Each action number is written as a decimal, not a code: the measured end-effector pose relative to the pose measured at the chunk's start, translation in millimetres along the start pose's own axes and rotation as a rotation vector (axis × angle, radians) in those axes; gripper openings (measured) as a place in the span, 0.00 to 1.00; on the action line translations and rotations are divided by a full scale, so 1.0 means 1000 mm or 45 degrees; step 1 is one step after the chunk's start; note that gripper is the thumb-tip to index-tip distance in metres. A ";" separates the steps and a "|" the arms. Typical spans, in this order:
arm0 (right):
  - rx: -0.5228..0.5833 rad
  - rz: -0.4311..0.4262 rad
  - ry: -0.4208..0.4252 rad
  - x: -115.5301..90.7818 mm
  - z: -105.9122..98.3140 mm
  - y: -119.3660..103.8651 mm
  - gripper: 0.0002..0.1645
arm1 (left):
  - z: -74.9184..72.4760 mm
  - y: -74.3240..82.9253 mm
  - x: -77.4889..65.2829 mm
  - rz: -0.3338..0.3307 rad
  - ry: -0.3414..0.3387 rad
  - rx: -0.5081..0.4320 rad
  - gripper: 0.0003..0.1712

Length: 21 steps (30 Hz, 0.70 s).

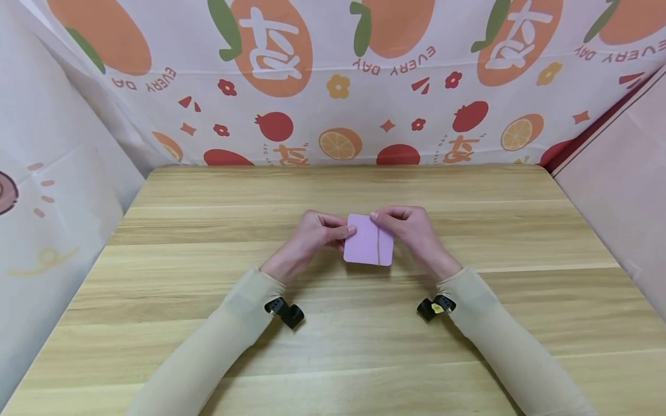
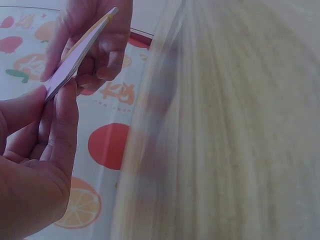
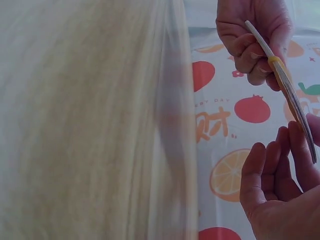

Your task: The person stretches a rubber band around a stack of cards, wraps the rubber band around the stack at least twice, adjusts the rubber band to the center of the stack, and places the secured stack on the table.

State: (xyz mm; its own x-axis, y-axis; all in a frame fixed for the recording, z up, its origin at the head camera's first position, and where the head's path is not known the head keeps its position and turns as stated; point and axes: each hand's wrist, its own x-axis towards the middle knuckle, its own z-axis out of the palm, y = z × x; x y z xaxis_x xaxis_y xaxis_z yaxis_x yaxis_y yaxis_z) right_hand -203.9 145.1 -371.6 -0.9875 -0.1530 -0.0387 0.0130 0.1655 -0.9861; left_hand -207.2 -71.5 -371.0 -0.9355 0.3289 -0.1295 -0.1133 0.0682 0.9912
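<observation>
A thin stack of pink-purple cards (image 1: 361, 242) with rounded corners is held up between both hands over the table. A rubber band (image 1: 378, 245) runs round it, nearer its right side in the head view. My left hand (image 1: 317, 234) pinches the stack's left edge, thumb on the front and fingers behind. At the upper right corner my right hand (image 1: 411, 228) grips the cards, its thumb tip beside the band. The left wrist view shows the stack (image 2: 75, 60) nearly edge-on, several layers visible. Yellowish, the band (image 3: 274, 59) wraps the edge in the right wrist view.
Beneath the hands is a wood-grain table (image 1: 338, 358). A fruit-printed cloth (image 1: 312, 115) hangs along its back edge, with pale cloth (image 1: 47, 144) on the left side and a pale panel (image 1: 624, 162) on the right. Both wrists wear small black cameras (image 1: 291, 315).
</observation>
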 end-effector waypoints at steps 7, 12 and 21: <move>0.032 -0.024 0.010 0.001 0.000 0.002 0.17 | -0.001 0.000 0.000 -0.006 0.008 -0.026 0.11; 0.063 -0.029 0.041 0.002 -0.001 0.004 0.17 | -0.001 0.001 -0.001 -0.009 0.011 -0.053 0.12; 0.082 0.022 0.045 0.003 0.000 0.003 0.21 | -0.008 0.004 0.001 -0.061 0.057 -0.098 0.12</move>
State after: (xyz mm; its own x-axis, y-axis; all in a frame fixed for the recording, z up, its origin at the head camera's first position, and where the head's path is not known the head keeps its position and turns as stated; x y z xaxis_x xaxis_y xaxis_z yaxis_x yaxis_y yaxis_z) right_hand -207.3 145.2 -374.3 -0.9919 -0.1161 -0.0512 0.0391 0.1046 -0.9937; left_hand -211.7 -78.4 -366.7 -0.9423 0.2843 -0.1769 -0.1818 0.0095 0.9833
